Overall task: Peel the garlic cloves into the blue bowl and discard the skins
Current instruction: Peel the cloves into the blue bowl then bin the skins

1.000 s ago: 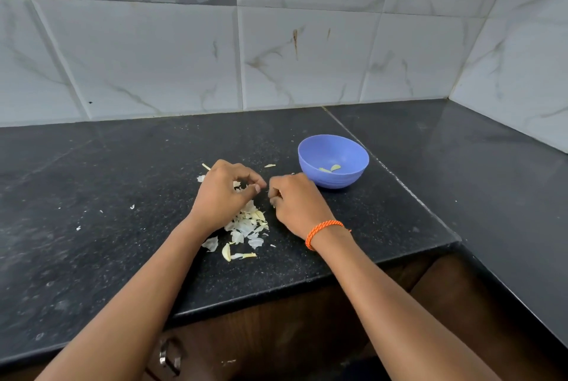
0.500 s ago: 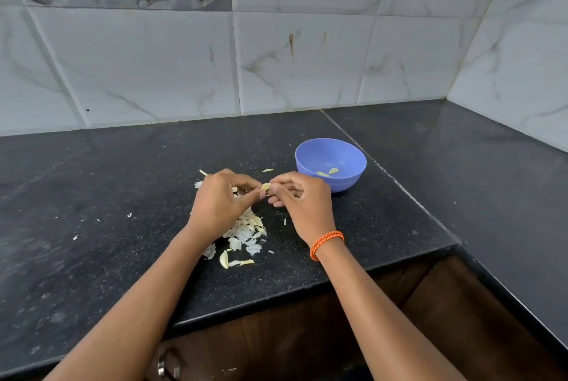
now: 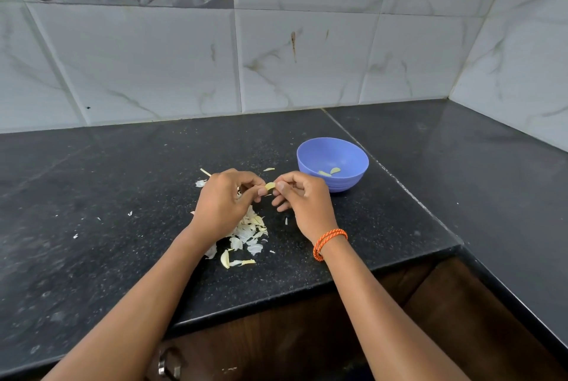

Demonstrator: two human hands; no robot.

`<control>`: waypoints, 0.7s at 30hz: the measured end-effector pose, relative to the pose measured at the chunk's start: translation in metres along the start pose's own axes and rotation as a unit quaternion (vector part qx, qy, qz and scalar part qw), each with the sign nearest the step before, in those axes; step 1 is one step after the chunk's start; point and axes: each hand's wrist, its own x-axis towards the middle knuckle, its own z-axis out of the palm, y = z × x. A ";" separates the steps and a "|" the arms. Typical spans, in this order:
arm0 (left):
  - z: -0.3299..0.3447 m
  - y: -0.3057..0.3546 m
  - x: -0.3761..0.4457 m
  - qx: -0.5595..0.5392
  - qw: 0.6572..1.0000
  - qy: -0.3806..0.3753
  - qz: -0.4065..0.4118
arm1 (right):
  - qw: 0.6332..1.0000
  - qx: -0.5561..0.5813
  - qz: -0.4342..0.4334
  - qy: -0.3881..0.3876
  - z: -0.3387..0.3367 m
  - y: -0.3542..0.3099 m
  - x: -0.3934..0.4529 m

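On the black counter the left hand and right hand, apart a second ago, now pinch one garlic clove together (peeling seems underway), blue bowl at two o'clock, skins at six.

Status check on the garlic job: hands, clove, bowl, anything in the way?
Left hand and right hand both pinch one garlic clove. Blue bowl holds two cloves. Skins piled on counter; path clear.

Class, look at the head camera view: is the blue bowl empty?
No. The blue bowl holds two pale garlic cloves lying on its bottom.
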 end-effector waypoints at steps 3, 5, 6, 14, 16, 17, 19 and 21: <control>-0.003 -0.001 -0.001 -0.053 0.998 0.001 -0.013 | 1.000 0.027 -0.004 -0.008 -0.001 -0.001 -0.001; -0.006 0.001 -0.001 -0.102 0.994 0.000 -0.030 | 0.999 0.027 -0.014 -0.014 -0.001 -0.002 -0.002; -0.007 0.002 -0.001 -0.128 0.991 0.001 -0.042 | 0.999 0.024 -0.018 -0.016 -0.001 -0.002 -0.002; -0.007 0.002 0.001 -0.173 0.983 0.006 -0.061 | 0.991 -0.074 -0.109 0.036 0.003 -0.002 -0.005; -0.006 0.003 0.001 -0.178 0.982 0.001 -0.059 | 0.991 -0.059 -0.114 0.034 0.003 -0.004 -0.005; -0.005 0.003 0.001 -0.181 0.982 -0.001 -0.058 | 0.992 -0.053 -0.115 0.024 0.003 -0.004 -0.005; -0.004 0.004 0.001 -0.189 0.980 -0.003 -0.056 | 0.992 -0.051 -0.116 0.004 0.004 -0.005 -0.007; -0.004 0.004 0.001 -0.196 0.979 -0.006 -0.057 | 0.993 -0.038 -0.108 -0.004 0.004 -0.005 -0.007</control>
